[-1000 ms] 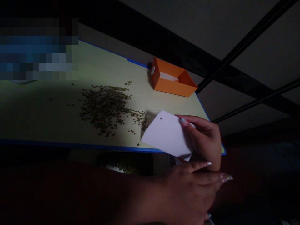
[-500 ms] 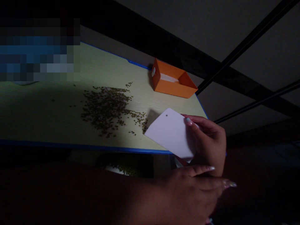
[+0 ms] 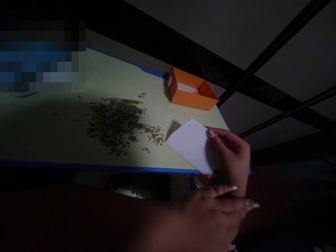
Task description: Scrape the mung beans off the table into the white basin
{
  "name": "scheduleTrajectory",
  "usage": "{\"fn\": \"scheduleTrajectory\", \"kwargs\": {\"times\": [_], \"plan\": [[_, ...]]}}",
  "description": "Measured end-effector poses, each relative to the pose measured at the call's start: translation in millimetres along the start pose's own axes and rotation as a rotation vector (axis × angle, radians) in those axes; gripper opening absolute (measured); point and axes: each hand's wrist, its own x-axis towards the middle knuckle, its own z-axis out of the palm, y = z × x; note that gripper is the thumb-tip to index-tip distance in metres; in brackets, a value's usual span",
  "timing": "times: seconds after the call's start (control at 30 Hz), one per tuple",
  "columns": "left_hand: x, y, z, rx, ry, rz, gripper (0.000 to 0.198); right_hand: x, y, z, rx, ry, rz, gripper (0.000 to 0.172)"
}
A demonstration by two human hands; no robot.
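My right hand (image 3: 232,154) pinches a white flat scraper (image 3: 194,143) with a small corner hole, thumb on its face and fingers behind. The scraper is tilted over the right end of the pale table (image 3: 105,75); whether its edge touches the surface I cannot tell. To its left lie many small greenish-brown grains (image 3: 115,120), with a thin trail of them reaching close to the scraper's left corner. From the lower left my left hand (image 3: 210,213) crosses over the right wrist, back upward, fingers stretched out and holding nothing visible. Its lower fingers are in deep shadow.
An orange open box (image 3: 193,89) with something pale inside stands at the table's far edge. Below the near blue edge (image 3: 105,167) sits a dark container with green grains (image 3: 149,189). A panelled wall (image 3: 288,56) rises beyond. The upper left is pixelated.
The scraper has moved slightly right and tilted a little, so its corner stands further from the grain trail. The rest of the view has shifted a little left. Both hands keep their hold.
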Motion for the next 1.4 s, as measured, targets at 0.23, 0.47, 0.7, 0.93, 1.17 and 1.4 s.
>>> {"fn": "scheduleTrajectory", "kwargs": {"times": [0.23,0.47,0.7,0.93,1.17,1.4], "plan": [[1.5,-1.1,1.0,-0.022,-0.012,-0.012,0.046,3.2,7.3,-17.4,-0.073,0.251,0.050,0.019],[2.5,-0.9,-2.8,0.004,-0.028,0.004,0.048,-2.2,4.0,-12.5,0.009,0.096,0.058,0.015],[1.1,-0.9,0.9,-0.008,-0.008,0.021,0.048,-2.1,-0.3,-2.2,-0.001,-0.014,0.022,0.013],[0.8,1.3,2.7,-0.046,-0.035,0.002,0.045,2.3,7.8,-6.8,-0.084,0.069,-0.012,0.016],[0.7,-0.5,1.3,-0.052,-0.040,-0.009,0.046,5.2,7.8,-5.4,-0.088,0.099,0.006,0.017],[-0.4,-1.2,0.4,-0.041,-0.044,0.002,0.046,4.6,6.7,1.1,-0.074,0.105,-0.015,0.017]]}}
